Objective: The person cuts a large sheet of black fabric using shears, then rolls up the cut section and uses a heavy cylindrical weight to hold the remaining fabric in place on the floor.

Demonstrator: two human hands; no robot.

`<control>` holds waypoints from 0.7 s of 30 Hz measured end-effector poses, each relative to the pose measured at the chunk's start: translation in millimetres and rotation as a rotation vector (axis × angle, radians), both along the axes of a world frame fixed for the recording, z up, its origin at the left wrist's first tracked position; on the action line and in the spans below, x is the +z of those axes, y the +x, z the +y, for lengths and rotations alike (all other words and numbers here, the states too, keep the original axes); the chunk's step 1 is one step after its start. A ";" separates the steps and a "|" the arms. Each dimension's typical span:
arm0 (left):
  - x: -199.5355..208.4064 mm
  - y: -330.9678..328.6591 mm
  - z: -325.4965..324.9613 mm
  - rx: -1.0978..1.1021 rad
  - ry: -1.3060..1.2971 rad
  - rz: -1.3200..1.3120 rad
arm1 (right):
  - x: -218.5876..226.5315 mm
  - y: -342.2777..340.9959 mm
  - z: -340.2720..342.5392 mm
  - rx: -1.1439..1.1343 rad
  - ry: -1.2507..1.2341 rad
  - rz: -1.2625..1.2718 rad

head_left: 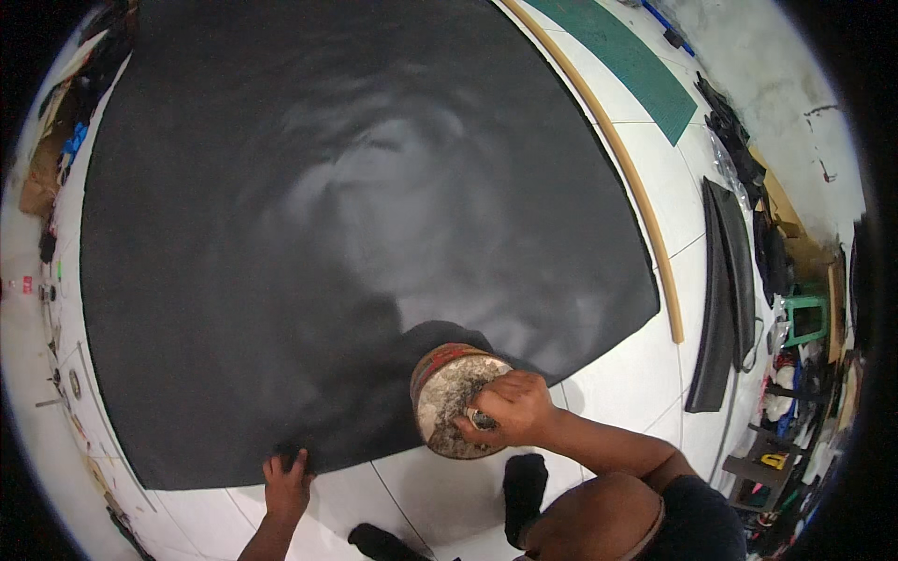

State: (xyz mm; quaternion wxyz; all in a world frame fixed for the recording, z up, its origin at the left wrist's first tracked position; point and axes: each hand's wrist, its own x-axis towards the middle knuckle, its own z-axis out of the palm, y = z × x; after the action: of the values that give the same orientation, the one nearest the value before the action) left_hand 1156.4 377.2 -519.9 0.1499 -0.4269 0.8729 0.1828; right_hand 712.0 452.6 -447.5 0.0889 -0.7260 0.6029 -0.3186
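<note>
Your right hand (513, 409) has its grip closed on the crusted round tin (441, 397), lower centre; your left hand (287, 486), fingers spread, touches the black sheet (327, 243), already laid out mid-frame, though rippled

My right grip (510, 407) covers part of the crusty top of the round tub (428, 388), and my curled fingers hide most of the small thing (482, 420) in them, so I can't tell what it is. The top edge cuts off the big black sheet (374, 234), the long wooden stick (629, 157) and the green mat (645, 70). The bottom edge cuts off my left arm (266, 539) and left sock (382, 540). On the far right, the heap of things (784, 388) is too small to sort out.
</note>
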 end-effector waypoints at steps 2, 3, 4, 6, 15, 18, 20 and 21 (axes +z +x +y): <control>-3.1 2.7 -1.7 0.039 0.048 -0.047 | -6.2 0.8 2.3 -0.034 0.015 0.063; 1.6 -4.5 -5.5 0.025 0.053 0.008 | -6.1 2.0 10.0 -0.056 0.031 0.091; 7.0 -11.4 -10.4 0.059 0.148 0.007 | -4.6 2.6 12.7 -0.061 0.109 0.080; 25.7 -33.7 -20.2 0.139 0.388 -0.117 | 12.2 -2.4 5.1 -0.063 0.274 0.062; 238.8 -243.0 9.7 0.302 0.708 0.408 | 231.4 26.8 82.1 -0.361 0.942 -0.139; 374.4 -301.3 37.9 0.024 0.757 0.452 | 339.4 32.1 188.2 -0.359 1.111 -0.300; 452.2 -317.7 38.5 -0.048 0.797 0.368 | 349.2 29.9 263.2 -0.225 0.973 -0.120; 437.3 -291.1 28.0 -0.175 0.686 0.367 | 363.2 33.2 268.1 -0.112 0.987 -0.041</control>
State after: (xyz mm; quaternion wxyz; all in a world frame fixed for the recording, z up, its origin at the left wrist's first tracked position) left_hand 865.3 405.2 -82.6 0.1403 -0.2363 0.8065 0.5236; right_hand 745.1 720.7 -84.3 0.4166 -0.5573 0.7181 -0.0139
